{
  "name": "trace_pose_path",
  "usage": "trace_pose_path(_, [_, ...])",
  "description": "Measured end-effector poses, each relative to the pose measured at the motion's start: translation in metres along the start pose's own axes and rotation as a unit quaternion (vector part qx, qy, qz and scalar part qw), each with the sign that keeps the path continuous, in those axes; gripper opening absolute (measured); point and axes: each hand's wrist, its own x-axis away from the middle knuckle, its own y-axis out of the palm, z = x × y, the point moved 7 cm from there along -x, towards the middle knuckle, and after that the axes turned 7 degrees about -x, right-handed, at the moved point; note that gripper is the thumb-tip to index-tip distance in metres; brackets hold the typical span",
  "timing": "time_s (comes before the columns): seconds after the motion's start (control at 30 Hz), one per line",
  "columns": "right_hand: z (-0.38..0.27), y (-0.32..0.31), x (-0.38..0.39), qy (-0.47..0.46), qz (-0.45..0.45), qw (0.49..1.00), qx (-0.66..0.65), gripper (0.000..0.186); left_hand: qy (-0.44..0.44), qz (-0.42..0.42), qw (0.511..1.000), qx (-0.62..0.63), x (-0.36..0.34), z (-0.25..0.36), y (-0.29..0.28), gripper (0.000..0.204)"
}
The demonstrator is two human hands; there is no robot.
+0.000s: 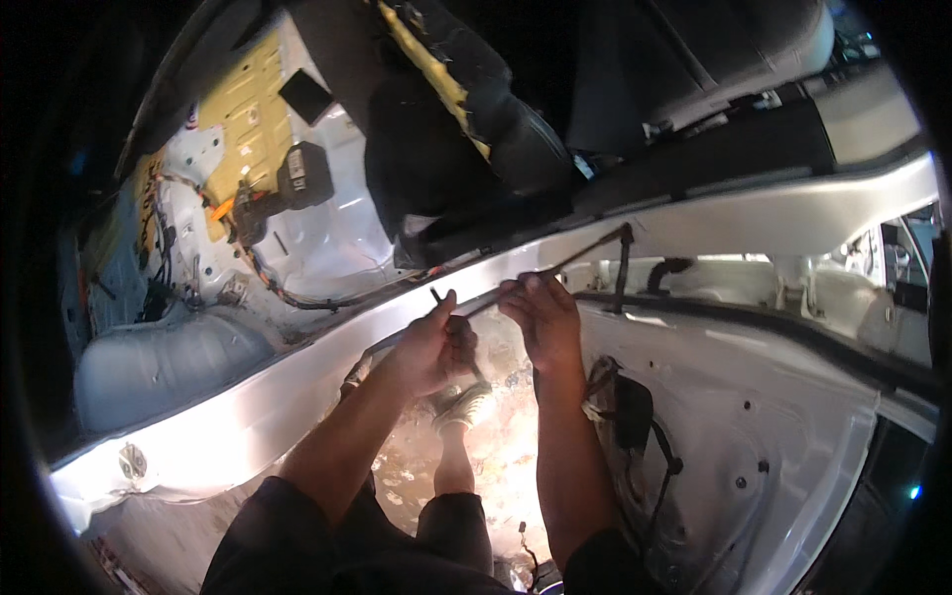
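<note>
Head view looks down on a stripped white car body, with the white painted metal door sill [297, 397] running across as the landmark. Over the sill, the left hand [433, 347] is clenched around a thin dark wiring cable [575, 255], and the right hand [543, 319] pinches the same cable a little further along it. The cable runs along the sill toward a black clip [625, 238]. Beyond the sill lie a yellow insulation pad [248, 109] and a black folded seat [466, 129]. Below the sill, a shoe [461, 405] stands on littered ground.
</note>
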Motion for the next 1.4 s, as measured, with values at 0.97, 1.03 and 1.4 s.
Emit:
trace_pose_path(0.97, [0.005,0.002,-0.011,0.011,-0.046,0.996,-0.074,0.03,-0.11,-0.133,0.978,0.117,0.0,-0.006,0.002,0.062])
trace_pose_path(1.03, [0.001,0.004,-0.009,0.009,-0.053,0.996,-0.076,0.031,-0.103,-0.131,0.982,0.094,-0.006,-0.015,-0.005,0.059])
trace_pose_path(1.4, [0.001,0.001,-0.008,0.012,-0.059,0.993,-0.104,0.031,0.273,0.054,0.857,-0.433,0.013,0.035,-0.006,0.043])
